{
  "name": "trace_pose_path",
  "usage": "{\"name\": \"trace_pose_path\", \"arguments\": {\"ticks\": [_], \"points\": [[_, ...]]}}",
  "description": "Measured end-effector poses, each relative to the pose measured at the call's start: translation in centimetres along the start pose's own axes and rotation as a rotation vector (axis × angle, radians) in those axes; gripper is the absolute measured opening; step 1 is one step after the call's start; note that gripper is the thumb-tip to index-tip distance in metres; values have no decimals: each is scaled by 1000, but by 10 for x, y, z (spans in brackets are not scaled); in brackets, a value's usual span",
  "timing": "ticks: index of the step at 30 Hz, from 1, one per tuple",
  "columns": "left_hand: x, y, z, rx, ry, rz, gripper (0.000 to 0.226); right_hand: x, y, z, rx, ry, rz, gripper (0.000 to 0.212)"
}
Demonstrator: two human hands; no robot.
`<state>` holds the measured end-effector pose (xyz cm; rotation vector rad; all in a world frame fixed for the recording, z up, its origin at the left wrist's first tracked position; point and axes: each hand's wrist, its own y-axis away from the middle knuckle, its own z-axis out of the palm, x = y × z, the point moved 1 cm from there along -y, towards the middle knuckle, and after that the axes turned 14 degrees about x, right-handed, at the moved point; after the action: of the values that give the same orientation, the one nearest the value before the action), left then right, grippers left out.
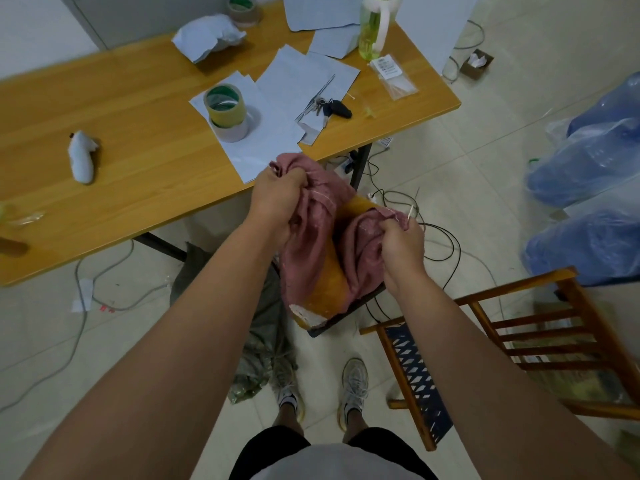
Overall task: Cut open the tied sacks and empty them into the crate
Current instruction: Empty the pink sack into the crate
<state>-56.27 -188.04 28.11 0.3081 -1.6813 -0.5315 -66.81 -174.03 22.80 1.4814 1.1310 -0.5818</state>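
A pink cloth sack [311, 247] hangs between my two hands, just off the front edge of the wooden table [138, 168]. A yellow-orange package [330, 285] shows through its opened mouth. My left hand [277, 199] grips a bunched fold of the sack at the top. My right hand [401, 244] grips the other side of the cloth together with a thin white tie that sticks up from the fist. A dark tray-like edge [346, 317] lies under the sack. A pair of scissors [313, 98] lies on the papers on the table.
Tape rolls [225, 109], keys [334, 109], loose papers, a green bottle [372, 29] and a crumpled white bag sit on the table. A wooden slatted chair [540, 341] stands at right. Blue plastic bags [588, 161] lie far right. Cables and a grey-green sack [259, 323] lie on the floor.
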Motion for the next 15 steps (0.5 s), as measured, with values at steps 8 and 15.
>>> {"name": "trace_pose_path", "arguments": {"ticks": [8,15], "points": [[-31,-19,-20,-27,-378,187,19,-36,1,12,18,-139,-28,10],[-42,-20,-30,-42,-724,353,21,-50,9,22,-75,-195,-68,12]]}}
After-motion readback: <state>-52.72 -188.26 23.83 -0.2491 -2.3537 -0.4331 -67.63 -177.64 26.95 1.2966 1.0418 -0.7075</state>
